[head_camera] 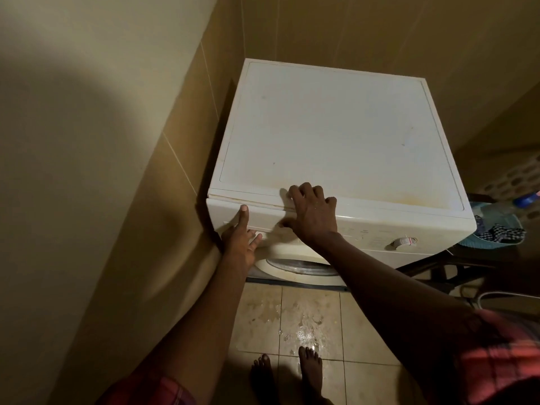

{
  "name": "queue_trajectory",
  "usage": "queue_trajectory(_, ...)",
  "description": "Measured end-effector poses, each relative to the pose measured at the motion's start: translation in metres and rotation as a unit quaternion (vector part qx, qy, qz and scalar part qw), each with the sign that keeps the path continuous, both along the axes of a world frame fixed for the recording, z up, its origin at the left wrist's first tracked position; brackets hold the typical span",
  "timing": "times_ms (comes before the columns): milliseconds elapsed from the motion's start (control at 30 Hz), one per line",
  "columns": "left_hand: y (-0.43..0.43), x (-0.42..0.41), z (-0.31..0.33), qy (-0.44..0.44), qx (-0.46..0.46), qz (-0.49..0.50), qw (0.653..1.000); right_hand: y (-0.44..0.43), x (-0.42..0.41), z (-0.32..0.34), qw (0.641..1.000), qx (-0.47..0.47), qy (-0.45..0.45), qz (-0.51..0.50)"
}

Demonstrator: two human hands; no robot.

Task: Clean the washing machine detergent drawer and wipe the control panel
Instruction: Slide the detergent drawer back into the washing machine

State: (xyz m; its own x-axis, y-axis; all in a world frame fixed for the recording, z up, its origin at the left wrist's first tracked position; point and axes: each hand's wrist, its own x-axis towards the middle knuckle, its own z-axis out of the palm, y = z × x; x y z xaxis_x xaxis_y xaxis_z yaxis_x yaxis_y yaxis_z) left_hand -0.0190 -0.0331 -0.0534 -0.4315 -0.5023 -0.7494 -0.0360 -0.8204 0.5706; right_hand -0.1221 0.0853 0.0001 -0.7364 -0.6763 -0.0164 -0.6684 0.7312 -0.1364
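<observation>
A white front-loading washing machine (336, 135) stands in a corner. Its detergent drawer (264, 219) sits closed at the left of the front panel. The control panel (371, 236), with a round dial (404, 241), runs to its right. My left hand (239, 244) touches the drawer front, index finger straight up along it and thumb spread; its other fingers are hidden. My right hand (314, 211) rests on the machine's top front edge, bent fingertips on the lid and thumb against the drawer's right end. No cloth is in view.
A tiled wall (181, 171) stands close on the machine's left. A teal basket (496, 229) with clothes sits on a dark frame to the right. The floor tiles (304, 331) in front are wet, and my bare feet (309, 372) stand there.
</observation>
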Motion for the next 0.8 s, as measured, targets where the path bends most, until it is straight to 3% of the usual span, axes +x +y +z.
queue_trajectory(433, -0.002, -0.01, -0.005, 0.0, -0.011, -0.002, 1.0, -0.005, -0.012, -0.003, 0.999, -0.022, -0.026, -0.013)
queue_trajectory(533, 0.003, -0.009, -0.004, 0.016, -0.011, 0.012, 1.0, -0.003, -0.021, 0.0, 0.995, -0.06, -0.082, -0.021)
queue_trajectory(633, 0.008, -0.011, -0.005, 0.03, -0.002, 0.007, 1.0, 0.002, -0.033, 0.006, 0.968, -0.153, -0.191, -0.063)
queue_trajectory(700, 0.015, -0.012, -0.008, 0.037, 0.01, -0.003, 0.999, 0.011, -0.043, 0.009, 0.963, -0.193, -0.164, -0.089)
queue_trajectory(800, 0.021, -0.014, -0.009, 0.059, 0.043, -0.003, 0.997, 0.025, -0.054, 0.011, 0.979, -0.141, -0.078, -0.121)
